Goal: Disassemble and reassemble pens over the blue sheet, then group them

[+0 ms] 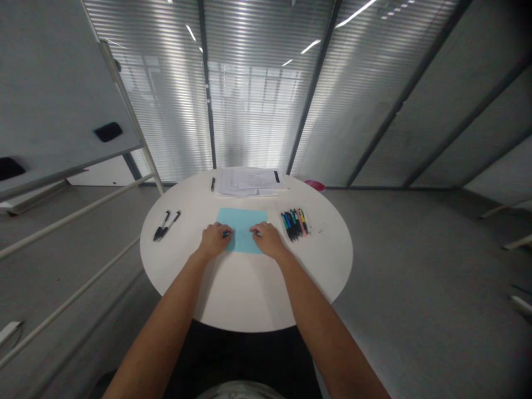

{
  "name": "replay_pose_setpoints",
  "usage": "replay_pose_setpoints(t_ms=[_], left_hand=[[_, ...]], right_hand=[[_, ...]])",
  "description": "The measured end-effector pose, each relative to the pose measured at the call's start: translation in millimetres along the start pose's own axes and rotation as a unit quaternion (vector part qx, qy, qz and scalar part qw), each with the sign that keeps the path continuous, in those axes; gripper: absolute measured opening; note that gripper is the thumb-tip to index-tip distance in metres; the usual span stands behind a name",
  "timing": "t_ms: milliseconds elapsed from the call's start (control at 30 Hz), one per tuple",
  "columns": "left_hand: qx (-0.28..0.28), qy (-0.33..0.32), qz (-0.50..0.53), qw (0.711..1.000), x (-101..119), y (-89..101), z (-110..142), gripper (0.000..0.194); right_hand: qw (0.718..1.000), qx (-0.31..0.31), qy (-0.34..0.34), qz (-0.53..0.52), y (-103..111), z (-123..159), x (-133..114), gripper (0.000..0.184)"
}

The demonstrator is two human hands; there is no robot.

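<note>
A light-blue sheet of paper (242, 221) lies on the white round table, with both my hands over its near half. My left hand (213, 240) rests at the sheet's left edge, fingers curled around a small dark object (226, 234), perhaps part of a pen. On the right side of the sheet is my right hand (268, 238), its fingers pinched together. Something small and dark shows at those fingertips, too small to name. A gap of blue paper separates the two hands. Several coloured pens (296, 224) lie side by side to the right of my right hand.
Two black-and-white pens (166, 226) lie on the left of the table (249, 299). Printed papers (247, 182) are stacked at the far edge, a dark pen (213, 184) beside them. Tiny dark bits lie right of the coloured pens. A whiteboard (62, 83) on a frame stands at left.
</note>
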State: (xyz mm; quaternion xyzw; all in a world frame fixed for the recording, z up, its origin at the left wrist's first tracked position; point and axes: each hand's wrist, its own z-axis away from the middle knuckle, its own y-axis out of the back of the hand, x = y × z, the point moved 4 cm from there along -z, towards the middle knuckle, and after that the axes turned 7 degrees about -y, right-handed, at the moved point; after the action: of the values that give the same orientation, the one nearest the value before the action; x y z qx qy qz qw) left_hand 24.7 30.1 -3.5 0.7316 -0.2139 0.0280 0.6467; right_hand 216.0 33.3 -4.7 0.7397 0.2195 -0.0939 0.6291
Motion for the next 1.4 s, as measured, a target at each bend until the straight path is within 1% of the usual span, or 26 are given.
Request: replay_pose_setpoints(t_ms=[100, 167, 233, 300, 400, 433, 500, 567, 633, 733, 800, 867, 900, 967, 1033, 1067, 1100, 1167, 1233, 1267, 1333, 1400], left_hand=[[0.008, 0.003, 0.006, 1.000, 2.2, 1.8, 0.4, 0.028], [0.023, 0.019, 0.018, 0.999, 1.4, 9.0, -1.5, 0.027], [0.051, 0.051, 0.024, 0.997, -3.3, 23.4, -4.9, 0.028], [0.083, 0.093, -0.004, 0.992, -11.5, 43.3, -8.3, 0.030], [0.119, 0.191, -0.068, 0.972, -30.1, 72.2, -7.8, 0.034], [0.125, 0.209, -0.085, 0.966, -35.9, 78.9, -6.3, 0.035], [0.139, 0.222, -0.125, 0.957, -45.8, 86.7, -2.5, 0.035], [0.135, 0.234, -0.149, 0.951, -56.1, 86.4, 1.6, 0.037], [0.126, 0.240, -0.156, 0.950, -66.3, 81.4, 4.1, 0.040], [0.078, 0.263, -0.122, 0.954, -81.3, 69.7, 4.3, 0.043], [0.059, 0.279, -0.108, 0.952, -87.9, 64.7, 4.3, 0.045], [0.048, 0.279, -0.100, 0.954, -89.9, 61.3, 4.9, 0.045], [0.048, 0.270, -0.096, 0.957, -89.2, 60.2, 5.5, 0.044], [0.075, 0.250, -0.097, 0.960, -86.3, 60.3, 7.4, 0.044], [0.116, 0.252, -0.108, 0.955, -84.7, 62.0, 10.7, 0.046], [0.127, 0.262, -0.113, 0.950, -85.2, 62.5, 12.4, 0.047], [0.128, 0.276, -0.116, 0.945, -86.5, 62.2, 13.7, 0.048], [0.102, 0.300, -0.110, 0.942, -90.4, 59.9, 14.7, 0.048], [0.074, 0.297, -0.101, 0.947, -93.2, 57.1, 14.1, 0.047], [0.071, 0.287, -0.098, 0.950, -93.7, 56.2, 13.6, 0.046], [0.088, 0.265, -0.100, 0.955, -93.5, 55.6, 13.6, 0.046], [0.109, 0.268, -0.108, 0.951, -93.7, 55.3, 15.8, 0.048]], right_hand=[[1.000, 0.002, 0.009, 0.002, 0.1, -1.0, 0.8, 0.026], [1.000, 0.008, 0.015, 0.003, 0.5, -0.7, 0.9, 0.026], [1.000, 0.012, 0.018, 0.003, 0.5, -0.5, 1.2, 0.026], [1.000, 0.014, 0.018, 0.003, 0.3, -0.5, 1.9, 0.026], [1.000, 0.009, 0.012, 0.002, 0.3, -1.1, 3.0, 0.026], [1.000, 0.007, 0.011, 0.002, 0.4, -1.2, 3.2, 0.026], [1.000, 0.004, 0.014, 0.001, 1.3, -1.1, 3.0, 0.027], [1.000, 0.006, 0.016, 0.001, 2.5, -0.8, 2.7, 0.027], [1.000, 0.009, 0.015, 0.002, 3.6, -0.5, 2.8, 0.027], [1.000, 0.011, 0.012, 0.003, 4.1, -0.3, 3.2, 0.026], [1.000, 0.011, 0.014, 0.004, 3.6, -0.4, 3.3, 0.026], [1.000, 0.011, 0.015, 0.004, 3.0, -0.8, 3.4, 0.026], [1.000, 0.012, 0.016, 0.005, 2.6, -1.0, 3.6, 0.026], [1.000, 0.012, 0.018, 0.006, 1.7, -1.3, 3.8, 0.026], [1.000, 0.011, 0.022, 0.007, 1.0, -1.3, 3.9, 0.026], [1.000, 0.010, 0.022, 0.007, 0.7, -1.3, 3.9, 0.026], [1.000, 0.009, 0.021, 0.007, 0.6, -1.2, 4.0, 0.026], [1.000, 0.008, 0.016, 0.007, 1.0, -1.0, 4.0, 0.026], [1.000, 0.007, 0.013, 0.008, 1.7, -0.8, 3.4, 0.027], [1.000, 0.007, 0.013, 0.008, 2.1, -0.7, 3.0, 0.027], [1.000, 0.006, 0.015, 0.008, 2.4, -0.6, 2.5, 0.027], [1.000, 0.006, 0.017, 0.006, 2.0, -0.6, 2.5, 0.027]])
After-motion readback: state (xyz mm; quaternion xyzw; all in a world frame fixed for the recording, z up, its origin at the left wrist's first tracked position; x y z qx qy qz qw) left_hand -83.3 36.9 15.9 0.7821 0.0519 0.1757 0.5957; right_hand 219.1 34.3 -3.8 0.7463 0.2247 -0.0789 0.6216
